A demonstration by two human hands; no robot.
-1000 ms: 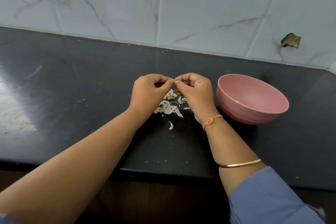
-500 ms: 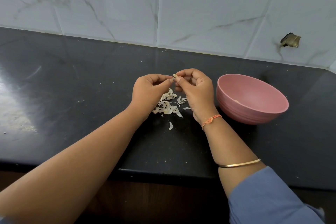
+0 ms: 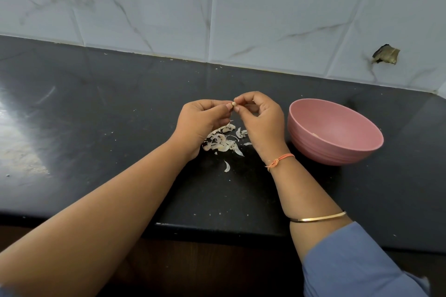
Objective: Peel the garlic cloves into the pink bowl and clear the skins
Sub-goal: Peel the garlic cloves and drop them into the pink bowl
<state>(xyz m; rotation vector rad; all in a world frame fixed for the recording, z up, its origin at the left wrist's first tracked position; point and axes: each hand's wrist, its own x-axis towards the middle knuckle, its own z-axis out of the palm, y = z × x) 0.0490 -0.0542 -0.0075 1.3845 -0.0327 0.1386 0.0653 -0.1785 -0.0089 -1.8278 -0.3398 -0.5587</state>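
**A:** ok so you've got the garlic clove point(image 3: 233, 103) pinched up in the air between both hands, left hand point(image 3: 202, 123) on one end, right hand point(image 3: 261, 123) on the other. The fingers point(image 3: 228, 106) on both sides are curled tight onto it. It's tiny in the shot, so I can't tell how much skin is on it.

**B:** yep, and you're holding it right above the pile of skins point(image 3: 220, 141), which sits at your 6 o'clock on the desk point(image 3: 120, 103). That's good, flakes land on the heap instead of everywhere. The pink bowl point(image 3: 321, 152) stands at 3 o'clock from your right hand, near it and apart from the skins.

**A:** tip for the peel: let your left hand just anchor the clove. Work your right thumbnail in at the root end and pull toward the tip. Pick at the middle and that papery stuff probably tears into crumbs.

**B:** also go easy on the squeeze. A bare clove is slick, and I reckon it'd shoot off toward the tiled wall point(image 3: 265, 19) at 12 o'clock. Once it's clean it's a short swing to 3 o'clock, so let go low over the rim. There's a pale bit inside the bowl, too small to tell what it is.

**A:** one stray skin point(image 3: 226, 166) lies at 6 o'clock from the pile, a bit apart from it. Don't miss it when you sweep up. The clearing isn't started yet, by the look of it.
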